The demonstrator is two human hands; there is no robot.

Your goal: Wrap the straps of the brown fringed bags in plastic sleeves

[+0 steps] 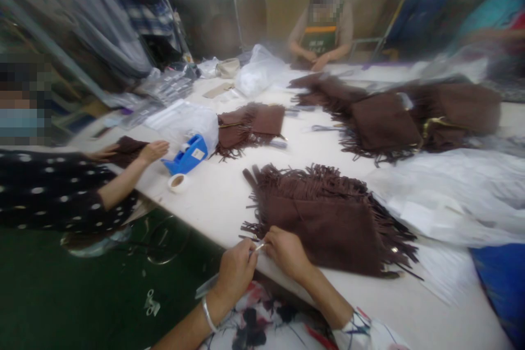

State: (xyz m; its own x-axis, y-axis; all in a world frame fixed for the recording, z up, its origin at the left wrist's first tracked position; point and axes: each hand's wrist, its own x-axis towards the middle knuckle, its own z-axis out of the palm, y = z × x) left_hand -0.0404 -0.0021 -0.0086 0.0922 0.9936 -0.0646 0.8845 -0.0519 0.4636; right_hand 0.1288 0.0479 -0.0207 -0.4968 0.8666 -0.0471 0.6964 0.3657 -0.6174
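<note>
My left hand (237,269), with a band at the wrist, is closed in a pinch at the table's front edge. My right hand (286,252) is closed against it, fingertips almost meeting. A small, shiny, pale piece (259,247) shows between both sets of fingertips; its kind is too small to make out. Under and beyond my right hand lies a dark brown fringed bag (324,224), flat on the white table (209,213). A strip of clear plastic (206,286) sticks out beside my left wrist.
A blue tape dispenser (186,156) and a tape roll (177,182) stand left, near a co-worker's hand (153,150). More brown fringed bags (385,120) lie at the back. Clear plastic bags (447,191) spread at the right. Another person (322,38) works across the table.
</note>
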